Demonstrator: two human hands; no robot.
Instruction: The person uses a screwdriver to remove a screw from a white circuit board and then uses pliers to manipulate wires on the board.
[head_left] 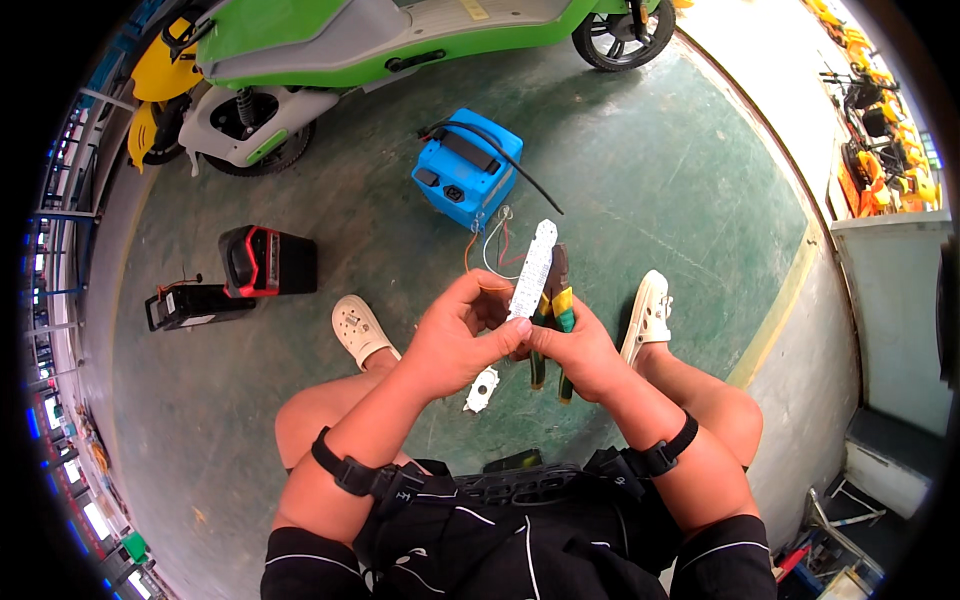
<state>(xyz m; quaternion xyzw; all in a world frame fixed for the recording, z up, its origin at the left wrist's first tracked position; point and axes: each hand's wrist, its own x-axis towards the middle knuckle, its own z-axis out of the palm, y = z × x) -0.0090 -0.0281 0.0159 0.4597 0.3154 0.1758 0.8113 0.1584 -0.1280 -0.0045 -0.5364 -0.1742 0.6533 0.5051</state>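
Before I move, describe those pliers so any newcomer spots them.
Below the green scooter, find the blue battery, then, nearer, the person's right grip. The pliers stand in it, just right of a white strip; their green and yellow handles set them apart from it.

Everything is carried by a scuffed green floor (660, 190), edged at right by a yellow stripe (775, 305). Across the top, a green-and-grey scooter (400, 65) is supported on its wheels. Below it, near the centre, a blue box (466, 175) is set down, slightly tilted in view. To the left, a red-and-black box (268, 262) is stood upright, and just beside it a long black box (205, 306) is laid low; whether the two touch cannot be told. Two cream clogs (360, 332) are planted well apart, and between them, nearer the left clog, a small white part (482, 390) is seen.
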